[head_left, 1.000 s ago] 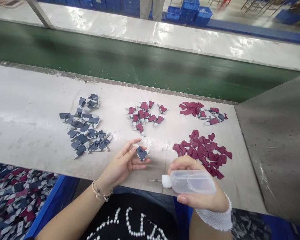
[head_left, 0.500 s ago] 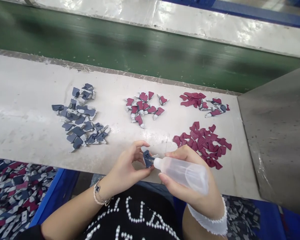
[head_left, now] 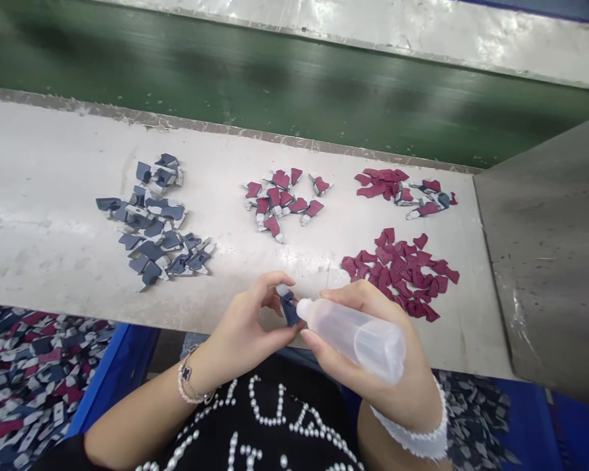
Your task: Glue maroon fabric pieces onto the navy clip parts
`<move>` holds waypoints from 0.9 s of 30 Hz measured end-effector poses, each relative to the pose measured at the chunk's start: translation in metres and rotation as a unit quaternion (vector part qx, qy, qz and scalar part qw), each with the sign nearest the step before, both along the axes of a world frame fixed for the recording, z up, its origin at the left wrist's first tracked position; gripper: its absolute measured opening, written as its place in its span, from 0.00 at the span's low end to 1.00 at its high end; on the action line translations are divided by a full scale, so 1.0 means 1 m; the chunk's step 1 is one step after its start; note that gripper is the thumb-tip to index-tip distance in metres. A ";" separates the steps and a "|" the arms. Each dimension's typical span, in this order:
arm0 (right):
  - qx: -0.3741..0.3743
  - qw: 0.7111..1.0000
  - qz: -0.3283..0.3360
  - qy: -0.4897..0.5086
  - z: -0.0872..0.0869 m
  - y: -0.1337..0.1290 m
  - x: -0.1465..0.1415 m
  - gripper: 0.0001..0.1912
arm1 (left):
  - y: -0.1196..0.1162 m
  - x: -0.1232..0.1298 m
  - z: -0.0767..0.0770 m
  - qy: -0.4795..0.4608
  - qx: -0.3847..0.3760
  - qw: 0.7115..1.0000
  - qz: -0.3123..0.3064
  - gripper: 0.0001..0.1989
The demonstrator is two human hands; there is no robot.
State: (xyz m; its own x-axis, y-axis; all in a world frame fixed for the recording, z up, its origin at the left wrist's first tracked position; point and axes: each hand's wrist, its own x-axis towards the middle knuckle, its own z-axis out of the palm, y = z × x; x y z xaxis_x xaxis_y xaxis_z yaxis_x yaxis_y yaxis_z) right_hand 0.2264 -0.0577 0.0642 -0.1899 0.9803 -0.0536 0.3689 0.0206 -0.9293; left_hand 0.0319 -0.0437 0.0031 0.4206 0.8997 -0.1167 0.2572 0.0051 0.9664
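Between the thumb and fingers of my left hand (head_left: 248, 327) is a small dark blue and grey plastic part (head_left: 289, 309). My right hand (head_left: 368, 353) grips a translucent squeeze bottle (head_left: 356, 333), tilted so its white tip meets or nearly meets the part. Clear liquid shows in the bottle's lower end. To the right of the bottle lies a pile of loose maroon pieces (head_left: 405, 275). Grey parts with maroon faces (head_left: 279, 199) form a group beyond my hands, and a larger cluster of blue and grey parts (head_left: 152, 242) spreads to the left.
The white worktop (head_left: 44, 216) ends at a metal panel (head_left: 544, 261) on the right. A green belt (head_left: 275, 91) runs behind it. Below left, a blue bin (head_left: 103, 379) holds many mixed parts; dark pieces (head_left: 476, 418) fill another at lower right.
The blue part has turned in my left fingers, and the bottle tip has shifted slightly left and up against it. The whole view has tilted down a little.
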 end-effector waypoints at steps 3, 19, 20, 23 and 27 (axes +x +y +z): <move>0.017 1.000 -0.014 -0.017 0.002 0.000 -0.001 0.10 | 0.000 0.000 -0.001 -0.002 0.000 1.000 0.005 0.23; 0.037 0.999 -0.006 -0.031 0.004 0.000 -0.004 0.11 | 0.001 0.000 -0.002 -0.013 0.006 1.000 0.011 0.24; 0.038 0.999 -0.005 -0.031 0.004 0.000 -0.004 0.11 | 0.001 0.000 -0.002 -0.013 0.008 1.000 0.009 0.24; 0.036 0.999 -0.003 -0.033 0.005 0.000 -0.003 0.11 | 0.000 0.000 -0.002 0.000 0.014 1.000 0.005 0.24; 0.033 0.999 -0.007 -0.042 0.007 0.000 -0.003 0.09 | -0.001 -0.002 -0.003 0.016 0.015 1.000 0.001 0.25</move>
State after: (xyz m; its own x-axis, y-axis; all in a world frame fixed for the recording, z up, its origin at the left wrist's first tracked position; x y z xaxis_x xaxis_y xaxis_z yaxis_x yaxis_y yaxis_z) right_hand 0.2239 -0.0575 0.0710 -0.1745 0.9846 -0.0036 0.4466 0.0759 -0.8915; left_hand 0.0302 -0.0445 -0.0002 0.4151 0.9040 -0.1024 0.2881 -0.0239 0.9573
